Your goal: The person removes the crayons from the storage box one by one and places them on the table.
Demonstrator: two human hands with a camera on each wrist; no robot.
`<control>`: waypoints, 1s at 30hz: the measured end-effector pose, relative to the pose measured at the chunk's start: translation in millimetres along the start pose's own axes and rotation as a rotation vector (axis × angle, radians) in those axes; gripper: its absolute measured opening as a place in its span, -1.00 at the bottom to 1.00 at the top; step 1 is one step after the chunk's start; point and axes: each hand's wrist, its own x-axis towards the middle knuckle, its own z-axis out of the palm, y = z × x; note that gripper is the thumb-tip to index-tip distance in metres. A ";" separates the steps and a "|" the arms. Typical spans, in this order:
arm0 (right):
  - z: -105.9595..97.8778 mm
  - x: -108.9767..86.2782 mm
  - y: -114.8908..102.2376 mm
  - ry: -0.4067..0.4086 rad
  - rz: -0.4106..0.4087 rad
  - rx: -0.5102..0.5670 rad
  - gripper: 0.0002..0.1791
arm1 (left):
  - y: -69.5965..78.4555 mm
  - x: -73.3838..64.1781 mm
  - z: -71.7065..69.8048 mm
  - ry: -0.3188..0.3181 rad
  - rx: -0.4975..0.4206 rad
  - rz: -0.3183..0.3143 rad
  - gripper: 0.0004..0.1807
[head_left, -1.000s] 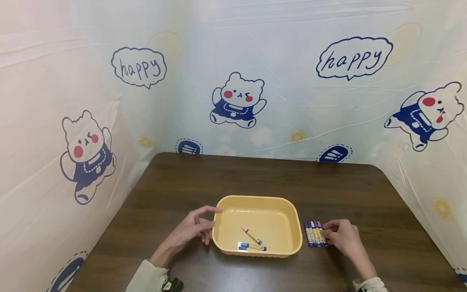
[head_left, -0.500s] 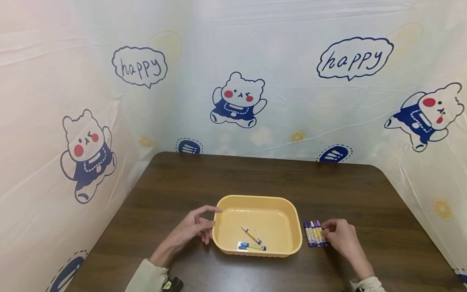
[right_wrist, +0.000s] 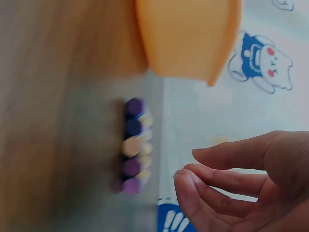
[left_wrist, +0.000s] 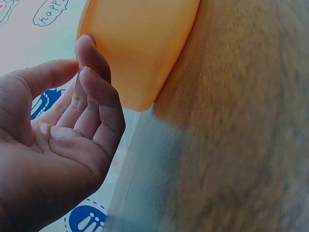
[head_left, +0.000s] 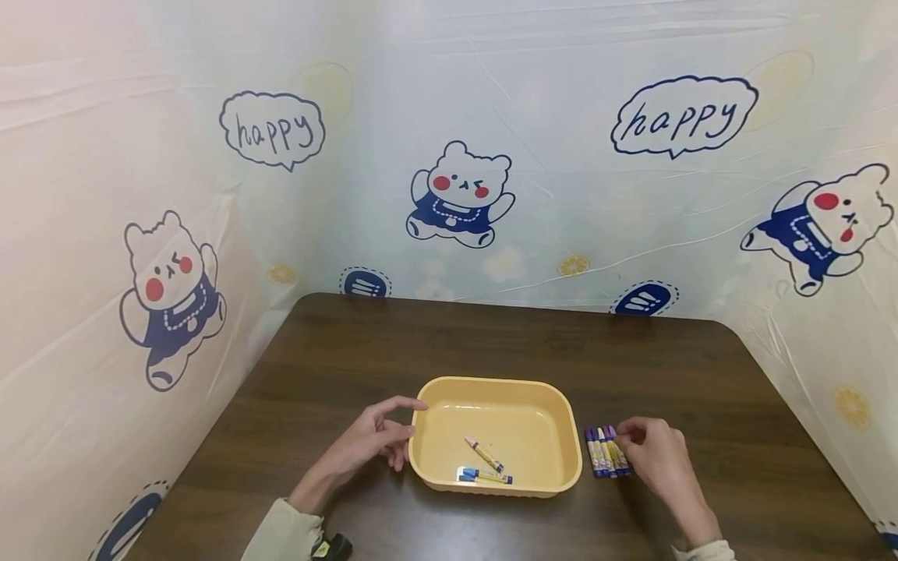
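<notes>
A yellow plastic tray [head_left: 540,428] sits on the table. My left hand [head_left: 372,438] touches its left side, index fingertip at the rim and thumb just below, the other fingers loosely bent. In the tray lie a pale-tipped crayon [head_left: 484,454] and two blue crayons [head_left: 486,476], all with yellow wrappers. To the right of the tray, several crayons [head_left: 603,456] with purple, dark blue and pale ends lie side by side in a row. Over the row's right end is my right hand [head_left: 662,456]. The right wrist view shows its thumb [right_wrist: 205,157] and fingers slightly apart, nothing between them.
The dark wooden table [head_left: 393,335] has rounded far corners. A pale curtain [head_left: 561,195] printed with bears and "happy" bubbles encloses it at the back and both sides. A black wrist strap [head_left: 333,547] shows at the left sleeve.
My right hand has shifted slightly up and off the row's right end. The left hand stays at the tray, and the crayons inside it have not moved.
</notes>
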 end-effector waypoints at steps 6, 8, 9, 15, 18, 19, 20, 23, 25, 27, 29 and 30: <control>-8.5 -4.5 -25.0 0.014 -0.046 0.017 -0.87 | 1.1 -1.0 0.0 0.004 0.007 0.004 -0.52; -10.7 -6.1 -33.6 0.000 -0.054 0.029 -0.85 | 1.3 -1.1 0.1 0.005 0.007 0.005 -0.52; -11.6 -7.0 -38.1 -0.009 -0.057 0.032 -0.84 | 1.4 -1.1 0.1 0.005 0.006 0.005 -0.51; -14.0 -10.1 -68.2 -0.021 -0.092 0.043 -0.82 | 0.6 -1.3 0.1 0.001 -0.002 0.011 -0.52; -12.7 -9.3 -85.3 -0.015 -0.136 0.048 -0.84 | 0.1 -1.3 -0.2 -0.003 -0.004 0.014 -0.53; -11.6 -8.3 -90.9 -0.013 -0.153 0.049 -0.85 | -0.1 -1.4 -0.3 -0.003 -0.003 0.016 -0.53; -10.4 -7.4 -96.3 -0.012 -0.171 0.052 -0.85 | 0.0 -1.3 -0.4 -0.003 -0.004 0.016 -0.53; -4.3 -3.8 -110.8 -0.016 -0.219 0.065 -0.86 | 0.2 -1.3 -0.6 -0.001 -0.005 0.015 -0.53; 1.7 -1.3 -119.1 -0.025 -0.244 0.070 -0.85 | 0.4 -1.4 -0.5 -0.001 -0.006 0.013 -0.53; 8.9 0.5 -125.9 -0.036 -0.271 0.074 -0.84 | 0.8 -1.6 0.0 -0.001 -0.011 0.011 -0.53; 17.0 1.8 -131.6 -0.050 -0.292 0.076 -0.83 | 1.1 -1.5 0.6 -0.002 -0.016 0.012 -0.53; 21.4 2.2 -133.7 -0.060 -0.302 0.076 -0.83 | 1.1 -1.3 0.9 -0.003 -0.019 0.015 -0.53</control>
